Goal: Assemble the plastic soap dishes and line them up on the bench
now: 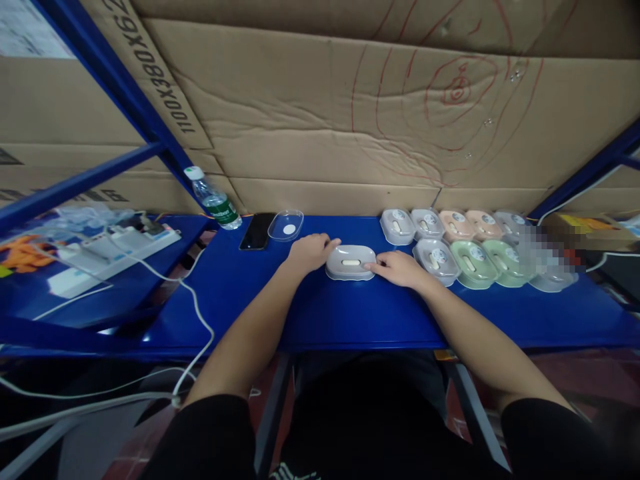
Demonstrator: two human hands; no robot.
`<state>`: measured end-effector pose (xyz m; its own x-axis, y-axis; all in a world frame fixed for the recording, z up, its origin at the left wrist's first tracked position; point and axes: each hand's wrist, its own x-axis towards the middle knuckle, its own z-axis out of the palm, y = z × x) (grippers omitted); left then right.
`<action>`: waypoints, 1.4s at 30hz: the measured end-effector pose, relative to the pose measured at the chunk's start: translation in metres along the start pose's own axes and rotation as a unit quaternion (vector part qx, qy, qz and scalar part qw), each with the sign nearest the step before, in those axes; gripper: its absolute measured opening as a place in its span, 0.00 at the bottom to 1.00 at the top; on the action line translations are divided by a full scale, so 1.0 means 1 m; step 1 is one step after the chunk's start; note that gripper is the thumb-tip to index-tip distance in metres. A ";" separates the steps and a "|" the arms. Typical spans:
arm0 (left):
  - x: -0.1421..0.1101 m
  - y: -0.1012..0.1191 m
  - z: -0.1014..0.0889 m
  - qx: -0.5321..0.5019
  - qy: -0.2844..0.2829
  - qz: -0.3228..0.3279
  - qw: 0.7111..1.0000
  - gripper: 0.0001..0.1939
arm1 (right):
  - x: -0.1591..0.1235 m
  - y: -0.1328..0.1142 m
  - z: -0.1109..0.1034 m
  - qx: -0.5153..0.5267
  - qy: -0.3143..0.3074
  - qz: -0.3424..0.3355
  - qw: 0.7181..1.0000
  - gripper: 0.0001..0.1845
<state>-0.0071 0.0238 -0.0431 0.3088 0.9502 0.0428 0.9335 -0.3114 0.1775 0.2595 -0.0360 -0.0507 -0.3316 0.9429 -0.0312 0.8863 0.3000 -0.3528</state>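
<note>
On the blue table, directly in front of me, lies a small grey oval plastic box [351, 255] with a pale bar-shaped piece in the middle of its top. My left hand [313, 253] holds its left end with bent fingers. At the opposite end, my right hand [399, 269] grips the edge, thumb stretched along the near side and fingers curled. A clear oval lid [286, 227] with a round white sticker rests beyond my left hand. Right of my right hand stands a grey lidded box [436, 262] of the same shape, with a sticker on its clear top.
Several similar boxes line the right side, among them a green box [474, 264] and a pink box [456, 226]. A black phone [257, 232] and a water bottle [219, 205] stand back left. A power strip [115, 259] trails white cables. Cardboard [300, 100] walls the back.
</note>
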 end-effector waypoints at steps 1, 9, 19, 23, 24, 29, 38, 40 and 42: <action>0.002 -0.005 -0.002 -0.004 0.031 -0.017 0.999 0.29 | -0.001 0.000 0.000 -0.001 0.001 -0.002 1.000 0.30; 0.009 -0.052 -0.011 0.045 0.047 -0.173 0.983 0.22 | -0.002 -0.002 0.000 -0.010 0.004 -0.007 1.000 0.31; 0.004 -0.037 -0.022 -0.032 0.104 -0.077 0.991 0.18 | -0.002 -0.005 0.000 -0.006 0.080 0.030 0.996 0.28; -0.004 -0.021 -0.030 -0.190 0.153 0.042 0.969 0.17 | 0.000 -0.004 -0.002 0.037 0.184 0.080 0.979 0.22; -0.006 -0.017 -0.030 -0.237 0.162 0.068 0.956 0.17 | 0.000 -0.003 -0.002 0.053 0.204 0.084 0.974 0.22; -0.011 0.002 -0.024 -0.398 0.117 0.109 0.903 0.21 | -0.002 -0.003 -0.001 0.120 0.227 0.040 0.966 0.27; -0.011 0.011 -0.016 -0.400 0.079 0.108 0.907 0.25 | -0.002 -0.005 0.004 0.182 0.242 0.021 0.953 0.22; -0.013 0.012 -0.015 -0.311 0.100 0.111 0.939 0.26 | -0.001 -0.005 0.005 0.181 0.225 0.017 0.957 0.23; -0.015 0.013 -0.016 -0.231 0.108 0.102 0.962 0.25 | 0.000 -0.005 0.007 0.175 0.208 0.013 0.962 0.24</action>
<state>-0.0022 0.0055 -0.0261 0.3860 0.8661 0.3177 0.6619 -0.4999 0.5586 0.2534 -0.0387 -0.0553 -0.0878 0.9480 0.3059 0.7055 0.2760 -0.6528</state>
